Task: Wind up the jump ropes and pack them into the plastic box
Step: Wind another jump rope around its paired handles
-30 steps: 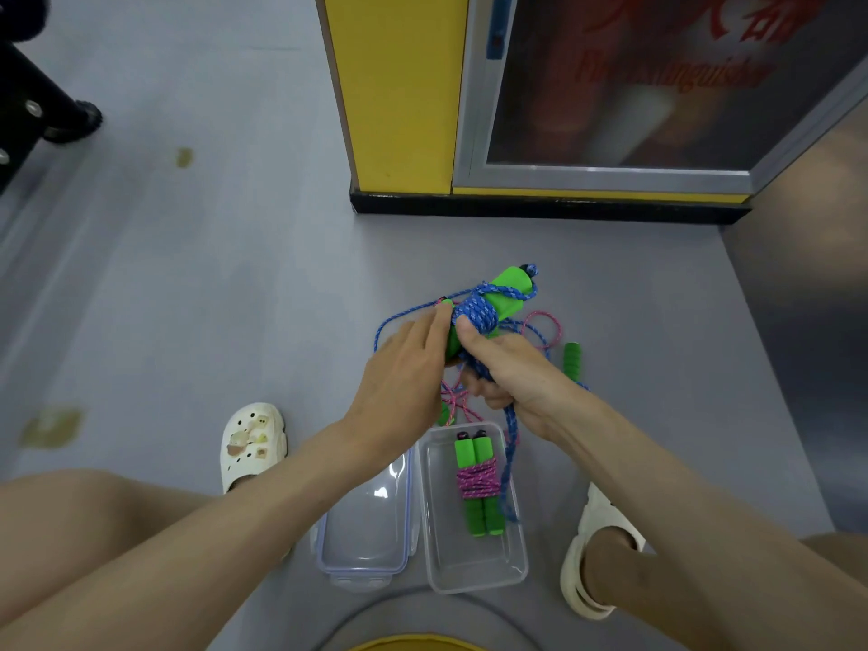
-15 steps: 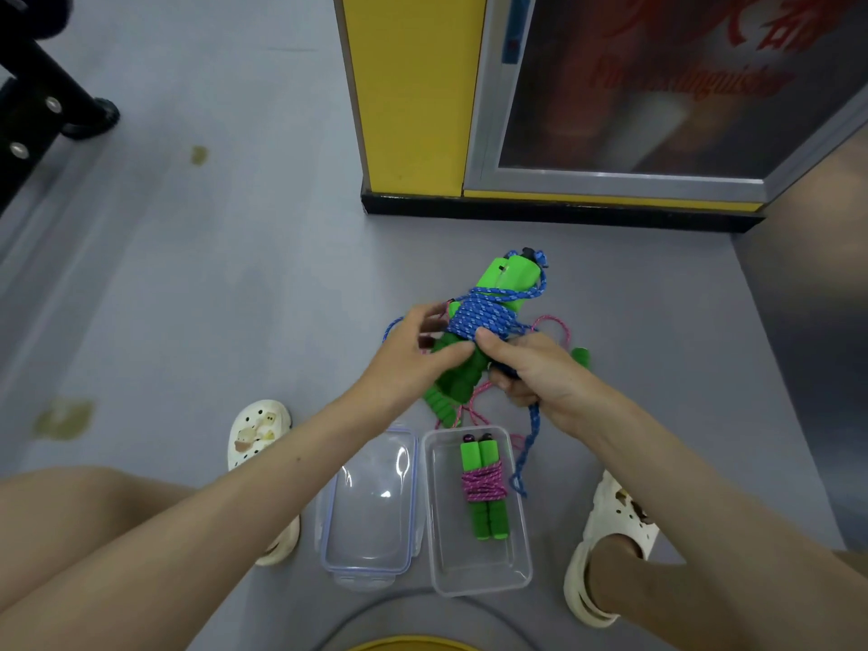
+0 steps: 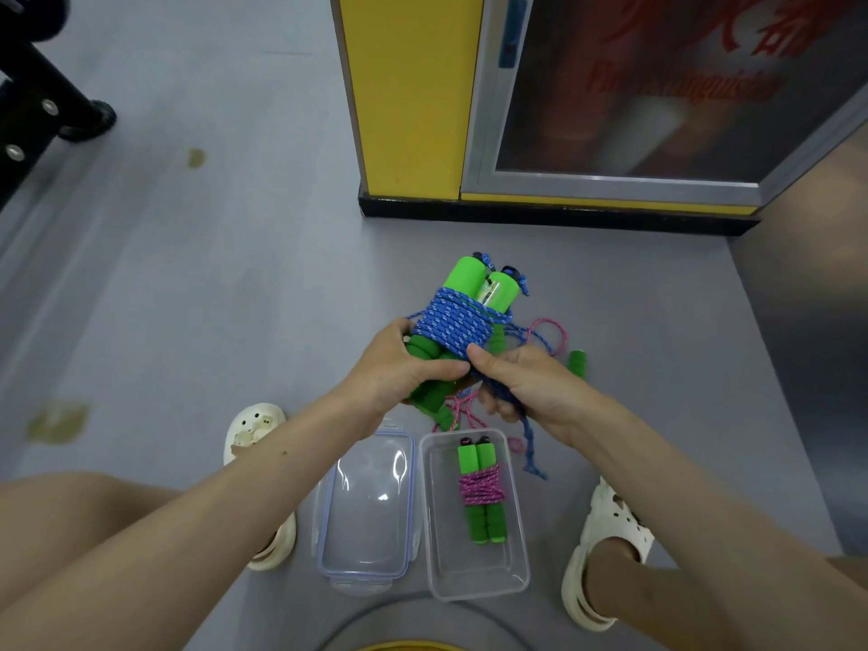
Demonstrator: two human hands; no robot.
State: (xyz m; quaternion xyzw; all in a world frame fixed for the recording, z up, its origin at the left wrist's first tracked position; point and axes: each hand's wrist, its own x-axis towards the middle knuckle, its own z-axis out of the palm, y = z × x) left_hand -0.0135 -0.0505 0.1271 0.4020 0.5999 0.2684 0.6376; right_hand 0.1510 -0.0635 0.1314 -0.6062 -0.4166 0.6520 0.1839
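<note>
Bundle point(image 3: 458, 321) tilted steeper, box point(image 3: 444, 547) seemingly half free

Three jump ropes point(image 3: 458, 321) point(image 3: 481, 486) point(image 3: 550, 332), one box point(image 3: 474, 573)

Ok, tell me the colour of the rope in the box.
Pink rope, clearest in head view.

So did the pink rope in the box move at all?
No. The pink rope bundle lies at the same spot inside the plastic box, handles toward its far wall.
</note>
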